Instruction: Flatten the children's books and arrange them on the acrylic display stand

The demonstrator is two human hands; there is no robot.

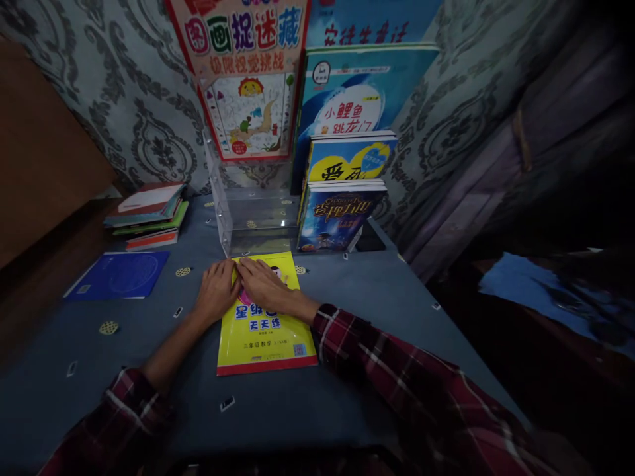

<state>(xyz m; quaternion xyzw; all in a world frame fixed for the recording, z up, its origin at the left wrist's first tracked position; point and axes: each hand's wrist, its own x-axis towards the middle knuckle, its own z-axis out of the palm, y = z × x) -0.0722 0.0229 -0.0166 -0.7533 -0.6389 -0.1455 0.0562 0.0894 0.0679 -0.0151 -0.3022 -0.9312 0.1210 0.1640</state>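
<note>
A yellow workbook (278, 347) with a red bottom strip lies flat on the table in front of me. My right hand (262, 285) rests palm down across its upper part, fingers stretched toward the top left corner and covering some of the cover picture. At the workbook's upper left edge is my left hand (217, 289), fingers extended and close together, its tips by the right fingertips. Whether the left fingertips press on the cover or only touch its edge, I cannot tell. Just behind the workbook stands a clear plastic book rack (260, 215).
Several upright books, among them a dark blue book (335, 215) and a teal book (357, 79), fill the rack's right side. A red-bordered book (251, 122) stands behind at left. On the left are a book stack (146, 208) and a blue book (122, 274). A curtain (461, 192) hangs right.
</note>
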